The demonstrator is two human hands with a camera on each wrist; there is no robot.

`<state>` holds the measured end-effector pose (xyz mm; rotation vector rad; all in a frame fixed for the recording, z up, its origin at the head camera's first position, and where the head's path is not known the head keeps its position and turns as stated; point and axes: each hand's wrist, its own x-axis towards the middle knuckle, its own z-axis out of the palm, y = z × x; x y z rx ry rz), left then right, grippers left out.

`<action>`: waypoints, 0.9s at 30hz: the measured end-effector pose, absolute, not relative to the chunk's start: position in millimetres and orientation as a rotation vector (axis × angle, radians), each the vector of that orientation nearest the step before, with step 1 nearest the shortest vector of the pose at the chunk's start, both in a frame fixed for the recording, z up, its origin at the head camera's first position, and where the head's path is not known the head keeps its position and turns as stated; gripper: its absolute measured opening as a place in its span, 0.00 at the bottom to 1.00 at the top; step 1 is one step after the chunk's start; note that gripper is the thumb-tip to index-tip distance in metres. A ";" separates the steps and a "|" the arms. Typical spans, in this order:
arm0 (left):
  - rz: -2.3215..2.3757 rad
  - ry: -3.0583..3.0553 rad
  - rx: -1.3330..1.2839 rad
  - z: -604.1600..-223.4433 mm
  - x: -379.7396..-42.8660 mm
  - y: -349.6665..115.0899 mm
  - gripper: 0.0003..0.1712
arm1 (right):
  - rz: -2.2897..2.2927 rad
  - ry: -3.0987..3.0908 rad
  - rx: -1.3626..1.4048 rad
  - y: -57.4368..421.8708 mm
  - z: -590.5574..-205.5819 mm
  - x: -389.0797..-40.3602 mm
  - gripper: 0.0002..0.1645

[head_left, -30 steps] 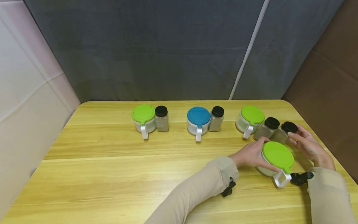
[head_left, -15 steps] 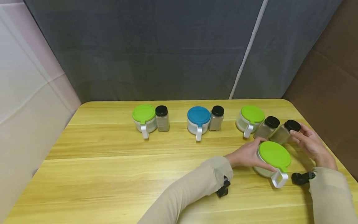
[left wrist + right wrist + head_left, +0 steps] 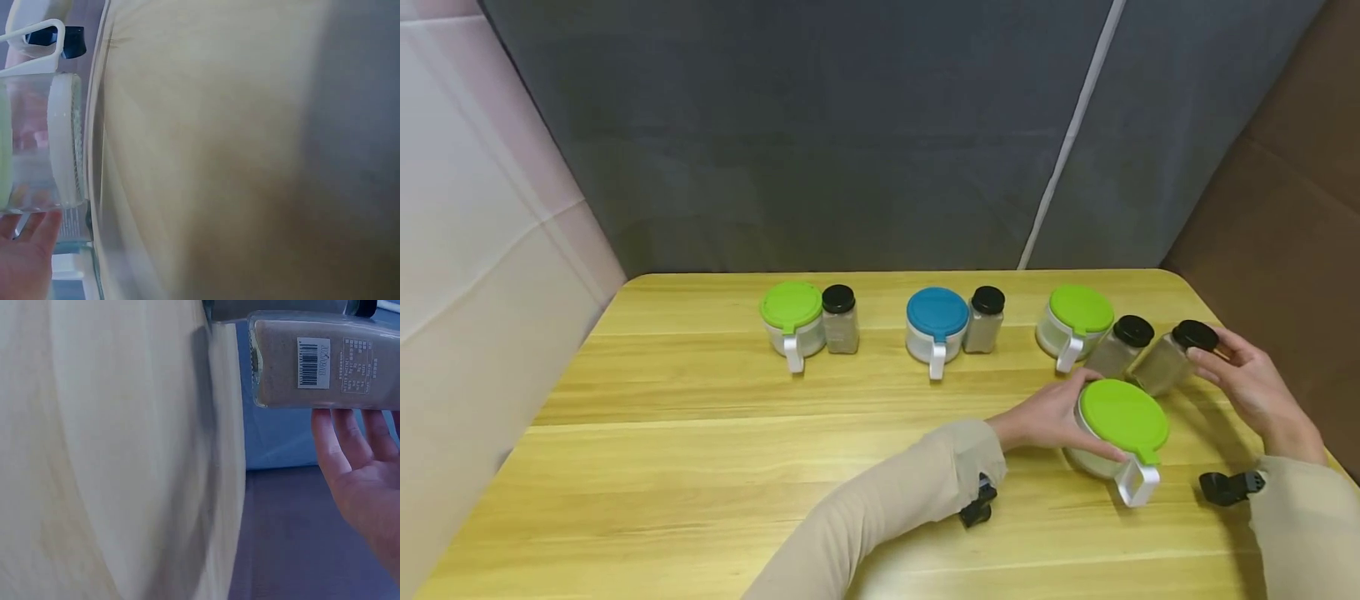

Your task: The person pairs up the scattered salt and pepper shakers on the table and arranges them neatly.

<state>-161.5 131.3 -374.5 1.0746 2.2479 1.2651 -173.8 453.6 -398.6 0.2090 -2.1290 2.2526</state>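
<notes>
My left hand (image 3: 1054,419) grips a clear, green-lidded seasoning jar (image 3: 1124,417) from its left side, the white handle facing the front right. In the left wrist view the fingers of that hand (image 3: 28,253) lie against the glass jar (image 3: 31,144). With my right hand (image 3: 1258,387) I hold a black-capped spice bottle (image 3: 1165,367) near its cap, tilted to the right. Seen from the right wrist, this bottle (image 3: 281,369) has brownish contents and a barcode label; its base is close over the table.
Just left of the held bottle stands another black-capped bottle (image 3: 1112,350), beside a green-lidded jar (image 3: 1075,321). Farther left are a blue-lidded jar (image 3: 937,325) with a bottle (image 3: 985,321), and a green-lidded jar (image 3: 793,321) with a bottle (image 3: 841,321). A brown partition (image 3: 1292,208) borders the right side.
My left hand has shifted left with the green-lidded jar. My right hand has moved right with the spice bottle, opening a wider gap from the jar, and the bottle leans more.
</notes>
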 end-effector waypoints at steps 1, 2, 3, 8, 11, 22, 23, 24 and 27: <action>1.265 2.250 1.085 -374.6 -161.4 129.8 0.51 | 2.230 -2.144 0.180 460.1 -404.3 -176.2 0.25; 1.263 2.252 1.095 -374.7 -161.4 128.4 0.50 | 2.204 -2.157 0.151 465.9 -409.1 -177.9 0.26; 1.261 2.255 1.106 -374.8 -161.3 127.0 0.50 | 2.162 -2.177 0.121 471.1 -413.9 -179.6 0.26; 1.265 2.248 1.149 -373.6 -159.6 120.4 0.47 | 1.982 -2.234 0.079 481.5 -421.1 -180.5 0.29; 1.264 2.230 1.168 -372.1 -157.3 115.4 0.46 | 1.922 -2.247 0.086 473.5 -408.5 -173.4 0.28; 1.277 2.182 1.197 -368.0 -149.2 88.5 0.50 | 1.531 -2.462 0.076 399.3 -332.9 -128.1 0.21; 1.274 2.189 1.189 -367.2 -149.0 85.2 0.50 | 1.515 -2.467 0.073 396.6 -330.2 -126.6 0.21; 1.271 2.193 1.183 -366.3 -148.9 81.6 0.50 | 1.509 -2.467 0.078 394.6 -327.9 -125.4 0.22; 1.272 2.208 1.178 -363.4 -149.6 70.3 0.50 | 1.531 -2.448 0.098 391.2 -324.1 -123.0 0.22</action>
